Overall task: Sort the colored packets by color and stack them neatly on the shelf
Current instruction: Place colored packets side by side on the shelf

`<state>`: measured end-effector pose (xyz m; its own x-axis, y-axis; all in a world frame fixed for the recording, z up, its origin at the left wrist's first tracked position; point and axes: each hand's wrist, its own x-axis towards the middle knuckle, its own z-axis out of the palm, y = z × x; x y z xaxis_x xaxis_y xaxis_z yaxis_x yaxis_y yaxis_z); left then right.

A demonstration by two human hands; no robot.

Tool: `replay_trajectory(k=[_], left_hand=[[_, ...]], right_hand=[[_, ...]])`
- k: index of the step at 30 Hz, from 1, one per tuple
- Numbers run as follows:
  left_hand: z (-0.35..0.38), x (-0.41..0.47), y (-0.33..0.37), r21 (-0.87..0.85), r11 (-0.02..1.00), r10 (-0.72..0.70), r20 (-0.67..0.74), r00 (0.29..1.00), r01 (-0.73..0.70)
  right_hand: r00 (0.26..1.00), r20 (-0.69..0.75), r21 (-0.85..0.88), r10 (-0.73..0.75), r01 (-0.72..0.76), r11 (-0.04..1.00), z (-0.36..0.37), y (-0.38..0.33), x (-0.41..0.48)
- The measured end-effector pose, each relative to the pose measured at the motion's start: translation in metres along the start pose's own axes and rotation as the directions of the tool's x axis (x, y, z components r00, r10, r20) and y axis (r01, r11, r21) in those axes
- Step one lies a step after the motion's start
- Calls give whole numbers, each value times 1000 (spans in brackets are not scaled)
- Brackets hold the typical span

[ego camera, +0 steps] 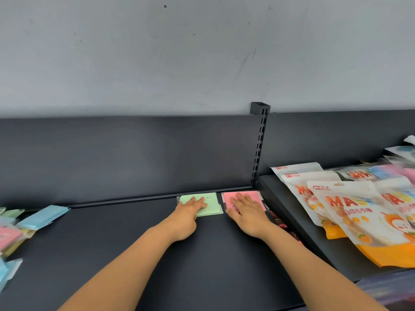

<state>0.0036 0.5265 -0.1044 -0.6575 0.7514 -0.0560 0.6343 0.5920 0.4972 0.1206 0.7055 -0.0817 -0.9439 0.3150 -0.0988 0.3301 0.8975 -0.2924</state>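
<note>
At the back right corner of the shelf (134,248), the left hand (186,217) lies flat, grip spread, on the green stack (211,202). The right hand (247,215) presses the pink stack (253,195) just beside it the same way. Both piles seem to be getting squared. The next move probably calls for reaching to the mixed packets (9,236) at the left edge, perhaps the blue packet (42,216).

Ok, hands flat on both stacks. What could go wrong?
The pink stack lies at the right edge of the shelf; a push from the right hand could slide packets off. The green stack looks uneven and may skew under the left hand. The unsorted packets at left are loosely heaped.
</note>
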Motion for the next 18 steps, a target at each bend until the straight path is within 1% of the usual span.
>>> replay_trajectory(k=[4, 7, 9, 12, 15, 18], left_hand=[[-2, -1, 3, -24, 999, 37, -46, 998, -38], [-7, -6, 12, 51, 995, 86, -72, 994, -83], [-12, -13, 15, 113, 989, 108, -93, 990, -97], [-22, -26, 17, 147, 986, 95, -128, 987, -76], [-35, -43, 17, 216, 975, 85, -145, 986, -52], [-50, -64, 7, 294, 956, 39, -197, 980, 21]], right_hand=[[1000, -21, -29, -15, 14, 999, 2, -1, 1], [999, -44, -4, -27, 27, 1000, -1, -1, 1], [994, -102, -2, -44, 44, 999, -6, -2, 1], [977, -195, 12, -83, 87, 996, -17, -12, 2], [963, -232, 71, -137, 157, 985, -23, -32, 4], [941, -253, 114, -223, 258, 959, -20, -58, 6]])
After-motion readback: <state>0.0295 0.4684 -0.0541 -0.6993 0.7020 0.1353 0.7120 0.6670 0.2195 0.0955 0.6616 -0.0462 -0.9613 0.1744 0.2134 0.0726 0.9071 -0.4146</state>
